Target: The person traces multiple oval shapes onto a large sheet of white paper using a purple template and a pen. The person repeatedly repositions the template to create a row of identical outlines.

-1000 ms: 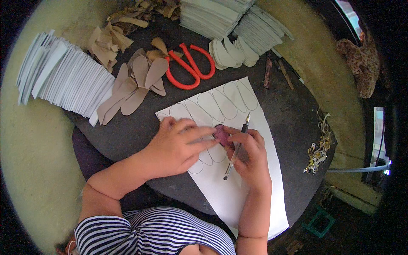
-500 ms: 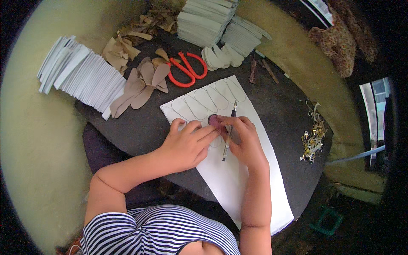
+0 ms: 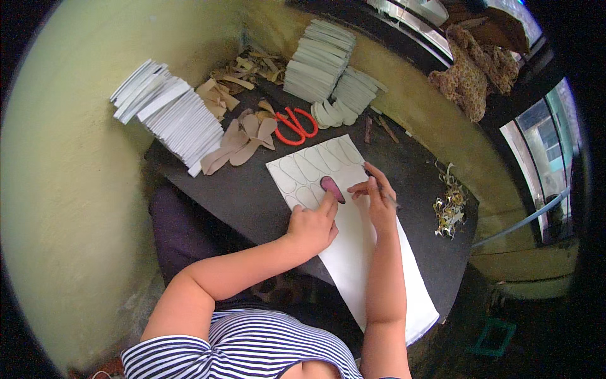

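Observation:
A long white sheet (image 3: 353, 234) lies slantwise on the dark table, with rows of rounded oblong outlines drawn on its far part. On it rests a small purple template (image 3: 331, 187) with a dark edge, narrower toward the near end. My left hand (image 3: 314, 225) presses the template down with its extended fingertips, the other fingers curled under. My right hand (image 3: 379, 199) is just right of the template, raised over the sheet's right side, with a pen (image 3: 392, 203) held in its fingers. The hand hides most of the pen.
Stacks of white strips (image 3: 167, 117) stand at the left and more white stacks (image 3: 319, 60) at the back. Beige oblong cutouts (image 3: 243, 140) lie beside red-handled scissors (image 3: 297, 126). Curly scraps (image 3: 449, 205) sit near the right edge; brown scraps (image 3: 252, 68) fill the back corner.
My right hand has moved right, away from the template, and the pen has turned in its fingers. My left hand has shifted back on the template, leaving more of it visible. The view has shifted.

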### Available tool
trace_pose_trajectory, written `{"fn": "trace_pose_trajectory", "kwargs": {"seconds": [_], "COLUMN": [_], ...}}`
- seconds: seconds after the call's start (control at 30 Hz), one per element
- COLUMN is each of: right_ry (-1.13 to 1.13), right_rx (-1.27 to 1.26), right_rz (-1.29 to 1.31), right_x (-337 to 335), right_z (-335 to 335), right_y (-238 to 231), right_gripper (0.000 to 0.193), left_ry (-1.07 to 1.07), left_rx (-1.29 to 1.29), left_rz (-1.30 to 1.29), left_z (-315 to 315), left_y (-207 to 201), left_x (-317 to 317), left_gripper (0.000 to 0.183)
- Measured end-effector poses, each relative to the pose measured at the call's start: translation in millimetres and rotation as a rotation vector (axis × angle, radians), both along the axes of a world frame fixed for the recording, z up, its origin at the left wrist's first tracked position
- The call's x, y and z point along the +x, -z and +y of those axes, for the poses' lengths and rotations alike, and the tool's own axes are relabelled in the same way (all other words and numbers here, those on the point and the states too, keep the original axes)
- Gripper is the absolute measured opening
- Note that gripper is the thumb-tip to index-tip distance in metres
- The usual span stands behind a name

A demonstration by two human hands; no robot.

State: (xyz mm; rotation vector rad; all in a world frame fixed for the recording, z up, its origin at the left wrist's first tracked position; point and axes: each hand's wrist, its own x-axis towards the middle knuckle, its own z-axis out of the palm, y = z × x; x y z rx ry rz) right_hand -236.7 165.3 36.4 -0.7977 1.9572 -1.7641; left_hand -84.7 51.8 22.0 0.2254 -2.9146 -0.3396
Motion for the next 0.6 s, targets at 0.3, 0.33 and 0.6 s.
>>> {"fn": "trace_pose_trajectory", "kwargs": {"seconds": [0.3, 0.33, 0.6], "right_ry": [0.087, 0.088, -0.194], "right_rx": [-0.060, -0.051, 0.470], "right_rz": [0.038, 0.013, 0.256], "right_x": [-6, -4, 18], "right_z": [3, -5, -60], "right_y": [-28, -29, -55], "right_gripper": [0.026, 0.017, 0.015], "left_ry": [-0.052, -0.050, -0.006], "left_rx": [0.018, 0.035, 0.038], "left_rz": [-0.086, -0.099, -0.116], "left_z": [20, 19, 14], "left_y": [33, 30, 22], "left_x": [-15, -13, -11], "left_gripper": [0.064, 0.065, 0.073]}}
